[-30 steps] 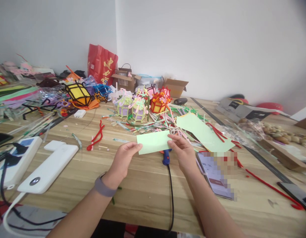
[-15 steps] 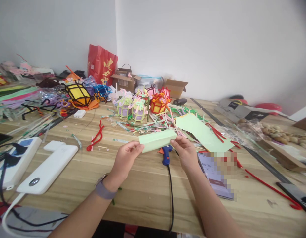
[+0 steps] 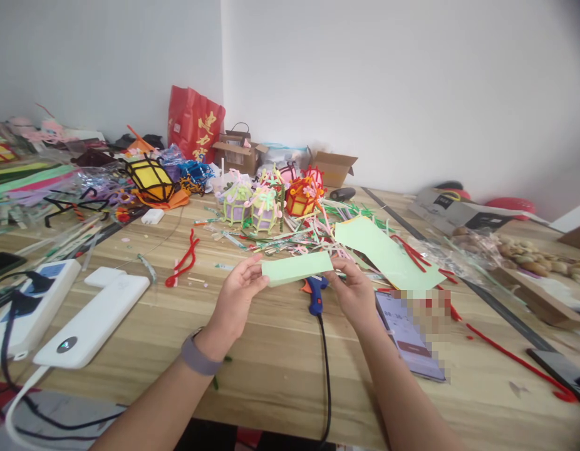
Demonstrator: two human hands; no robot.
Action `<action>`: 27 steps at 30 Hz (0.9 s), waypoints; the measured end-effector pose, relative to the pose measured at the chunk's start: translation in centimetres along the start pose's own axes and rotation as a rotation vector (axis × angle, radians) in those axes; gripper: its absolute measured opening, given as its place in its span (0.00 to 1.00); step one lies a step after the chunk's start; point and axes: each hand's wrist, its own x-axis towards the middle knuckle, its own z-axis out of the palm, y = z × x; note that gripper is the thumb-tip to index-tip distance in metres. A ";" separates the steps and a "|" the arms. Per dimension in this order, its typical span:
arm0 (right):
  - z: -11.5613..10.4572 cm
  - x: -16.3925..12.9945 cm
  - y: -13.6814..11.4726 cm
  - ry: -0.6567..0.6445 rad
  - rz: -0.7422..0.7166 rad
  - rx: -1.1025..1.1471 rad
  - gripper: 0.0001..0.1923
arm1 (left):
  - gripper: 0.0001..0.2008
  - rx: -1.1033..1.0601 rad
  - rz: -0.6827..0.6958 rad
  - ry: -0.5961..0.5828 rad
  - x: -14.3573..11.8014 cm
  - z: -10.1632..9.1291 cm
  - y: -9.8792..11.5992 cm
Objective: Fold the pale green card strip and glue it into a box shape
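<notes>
A small light-green paper strip [image 3: 297, 268] is held above the wooden table [image 3: 271, 369] between both hands. My left hand [image 3: 237, 299], with a grey band on its wrist, pinches the strip's left end. My right hand [image 3: 353, 292] pinches its right end. The strip looks folded along its length, narrow and tilted nearly flat. Under it lies a blue glue gun [image 3: 315, 294] with a black cord running toward me. A larger light-green sheet [image 3: 384, 250] lies on the table to the right.
Small pipe-cleaner lanterns [image 3: 264, 203] and loose pipe-cleaner scraps crowd the middle back. A yellow lantern [image 3: 151, 178], a red bag [image 3: 193, 125] and cardboard boxes [image 3: 334, 166] stand behind. White power banks [image 3: 90, 319] with cables lie left; a phone [image 3: 414, 341] and red pipe cleaner [image 3: 515, 357] lie right.
The green paper showed as a broad flat rectangle a second ago; it has since been folded and turned into a narrower strip, held slightly higher between the same two hands.
</notes>
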 end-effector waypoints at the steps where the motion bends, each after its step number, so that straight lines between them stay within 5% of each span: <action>1: 0.0 0.0 -0.2 0.011 -0.020 -0.025 0.04 | 0.27 0.002 -0.010 -0.011 0.0 0.0 0.0; 8: 0.0 -0.6 -3.5 0.042 -0.247 -0.268 0.06 | 0.19 -0.151 -0.179 0.013 0.1 0.1 0.6; 16: 0.5 -2.6 -6.3 0.164 -0.631 -0.460 0.24 | 0.18 -0.373 -0.379 0.021 0.8 -0.2 0.4; 27: 0.0 -1.8 -7.2 0.058 -0.384 -0.393 0.30 | 0.19 -0.334 -0.433 -0.011 0.4 0.1 0.0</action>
